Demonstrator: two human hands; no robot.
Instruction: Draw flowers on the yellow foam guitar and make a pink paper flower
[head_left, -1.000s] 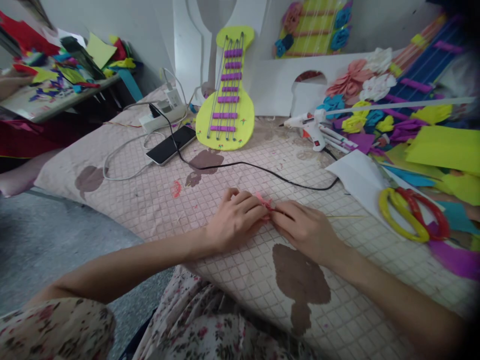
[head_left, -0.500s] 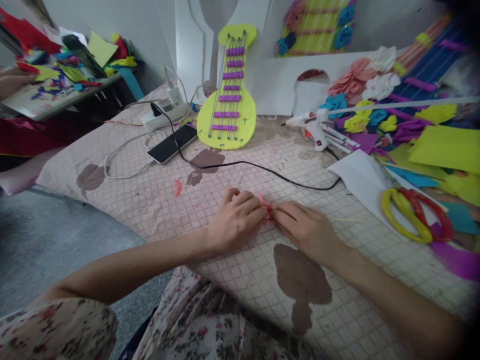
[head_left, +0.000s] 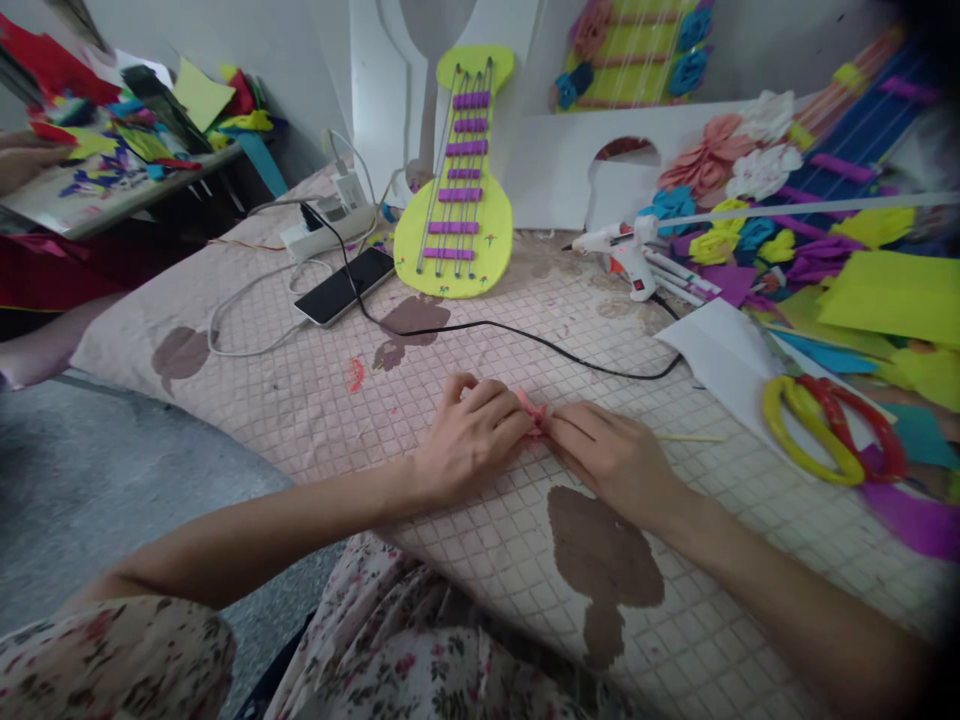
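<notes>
A small crumpled piece of pink crepe paper (head_left: 535,412) is pinched between my two hands, low over the quilted tablecloth (head_left: 420,450). My left hand (head_left: 480,430) grips it from the left with curled fingers. From the right, the fingertips of my right hand (head_left: 607,450) close on its other side. Most of the paper is hidden by my fingers. A thin pale stick (head_left: 690,438) lies on the cloth, its near end just behind my right hand.
Beyond my hands stands a yellow paper guitar (head_left: 457,225). A black cable (head_left: 525,340) crosses the cloth. A phone (head_left: 345,287) lies at left, a glue gun (head_left: 626,255) at back right, yellow-and-red-handled scissors (head_left: 814,430) at right. Another person's hand (head_left: 30,160) is far left.
Both hands stay in nearly the same place, still holding the pink crepe paper. The paper between the fingertips looks slightly shifted, with a little more of it showing.
</notes>
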